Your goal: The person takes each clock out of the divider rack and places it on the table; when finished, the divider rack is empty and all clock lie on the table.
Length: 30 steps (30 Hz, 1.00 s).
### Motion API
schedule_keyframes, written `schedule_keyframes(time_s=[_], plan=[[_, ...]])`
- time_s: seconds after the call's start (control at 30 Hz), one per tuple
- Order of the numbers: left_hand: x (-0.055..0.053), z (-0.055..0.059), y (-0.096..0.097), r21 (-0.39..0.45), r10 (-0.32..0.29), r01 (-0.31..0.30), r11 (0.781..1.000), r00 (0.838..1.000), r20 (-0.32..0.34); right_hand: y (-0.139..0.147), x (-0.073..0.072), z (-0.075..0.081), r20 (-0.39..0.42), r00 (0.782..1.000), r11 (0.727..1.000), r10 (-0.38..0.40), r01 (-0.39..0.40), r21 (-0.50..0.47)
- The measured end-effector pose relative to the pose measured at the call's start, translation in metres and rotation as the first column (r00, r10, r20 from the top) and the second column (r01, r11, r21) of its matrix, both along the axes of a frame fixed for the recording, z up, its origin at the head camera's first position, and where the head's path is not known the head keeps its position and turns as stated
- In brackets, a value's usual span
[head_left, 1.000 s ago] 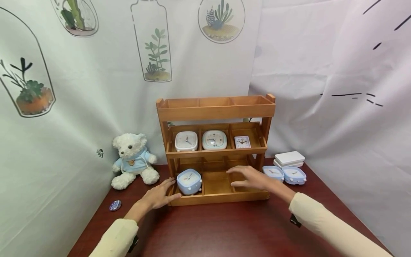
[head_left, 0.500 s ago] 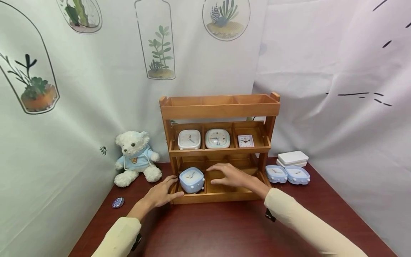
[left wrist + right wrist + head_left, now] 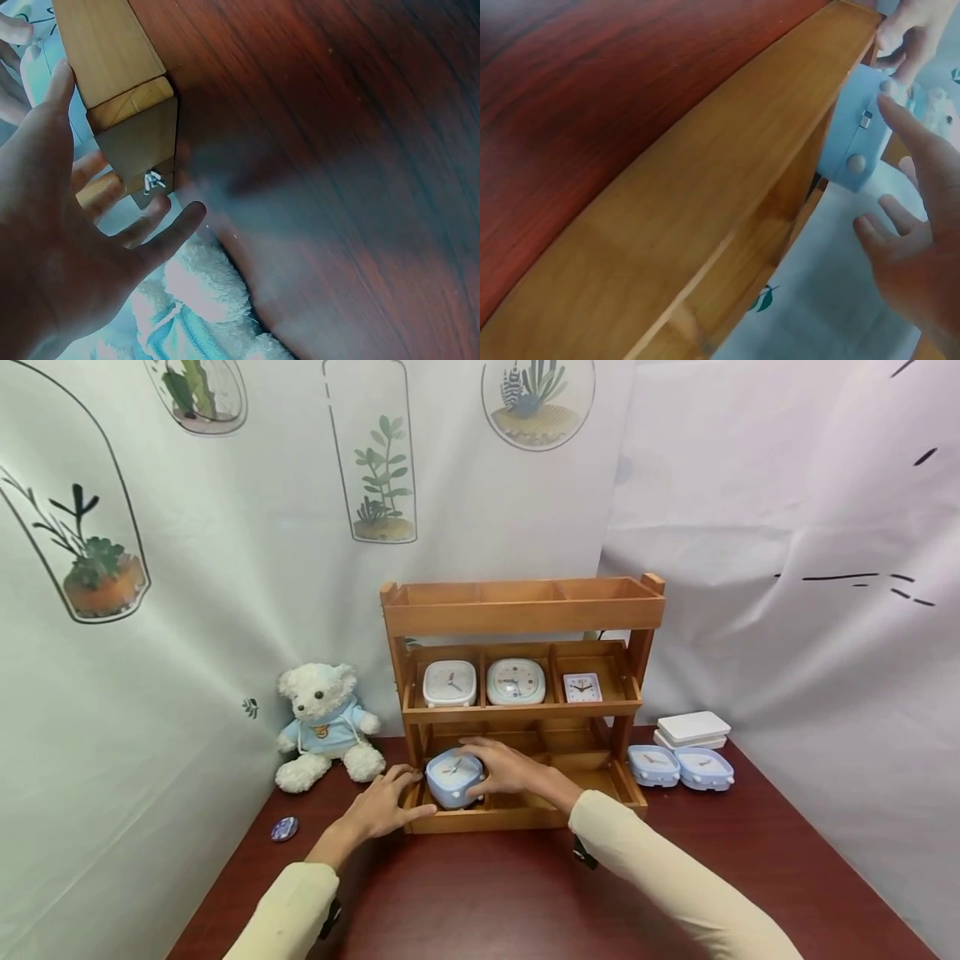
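Note:
A light-blue alarm clock sits in the left bottom compartment of the wooden shelf rack. My right hand reaches around the clock's right side, thumb at its front and fingers over its top edge. In the right wrist view, the thumb overlaps the blue casing while the other fingers stay spread behind it. At the rack's left end is my left hand, fingers spread along the side panel and thumb by the front rail. The left wrist view shows those fingers extended beside the rack's end.
On the middle shelf are two larger white clocks and a small square clock. Right of the rack lie two blue clocks and stacked white boxes. A teddy bear and a round blue-white object are left.
My right hand has moved left from the right bottom compartment to the blue clock. My left hand stays at the rack's left end. The head view has shifted slightly.

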<state>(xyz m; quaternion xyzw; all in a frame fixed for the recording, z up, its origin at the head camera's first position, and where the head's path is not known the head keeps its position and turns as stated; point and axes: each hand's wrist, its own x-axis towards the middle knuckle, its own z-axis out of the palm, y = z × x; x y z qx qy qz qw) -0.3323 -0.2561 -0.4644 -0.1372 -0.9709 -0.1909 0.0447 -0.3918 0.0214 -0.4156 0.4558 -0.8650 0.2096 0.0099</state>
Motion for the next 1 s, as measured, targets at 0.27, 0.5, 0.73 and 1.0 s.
schedule_keyframes(time_s=[0.27,0.5,0.73,1.0], plan=[[0.006,-0.003,-0.002,0.048,0.023,-0.030,0.998,0.991,0.129,-0.021,-0.006,-0.008,0.052,0.998,0.997,0.034,-0.037,0.064],[0.008,-0.003,-0.004,0.086,-0.006,-0.009,0.996,0.984,0.177,-0.027,-0.008,-0.014,0.049,0.999,0.997,-0.012,0.008,0.076],[0.006,-0.001,-0.008,0.047,-0.005,-0.004,0.999,0.983,0.183,-0.026,-0.010,-0.015,-0.017,0.993,0.990,-0.113,0.114,0.082],[0.006,-0.001,-0.009,0.042,-0.006,-0.003,0.999,0.979,0.203,-0.021,-0.006,-0.010,-0.089,0.984,0.987,-0.154,0.158,0.038]])
